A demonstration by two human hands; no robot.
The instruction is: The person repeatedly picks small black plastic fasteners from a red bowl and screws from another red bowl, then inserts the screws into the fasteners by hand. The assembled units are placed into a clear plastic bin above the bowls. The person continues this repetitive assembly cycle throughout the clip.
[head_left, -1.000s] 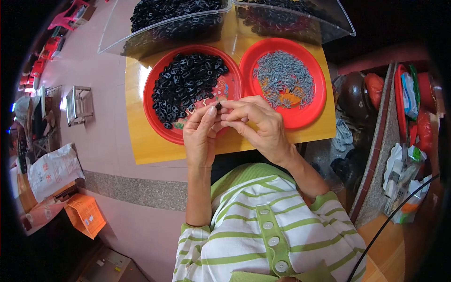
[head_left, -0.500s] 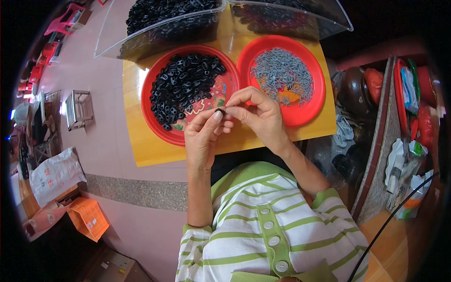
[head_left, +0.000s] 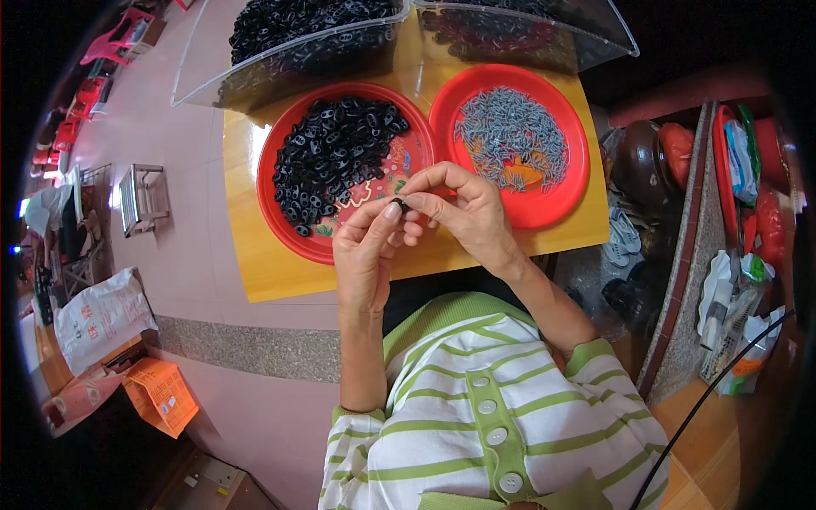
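Over the near edge of the yellow table, my two hands meet fingertip to fingertip. Between thumb and forefinger, my left hand pinches a small black plastic piece. My right hand is closed in a pinch against that piece; whatever its fingertips hold is too small to make out. Behind my left hand, a red round tray holds a heap of black oval pieces with holes. Beside it, behind my right hand, a second red tray carries many small grey screws.
Two clear plastic bins of black pieces stand at the table's far side. A metal stool, a white sack and an orange crate are to the left. On the right are a brown jar and a stone-edged ledge.
My right fingertips have shifted very slightly at the black piece, and both hands stay in the same place. The trays have not changed.
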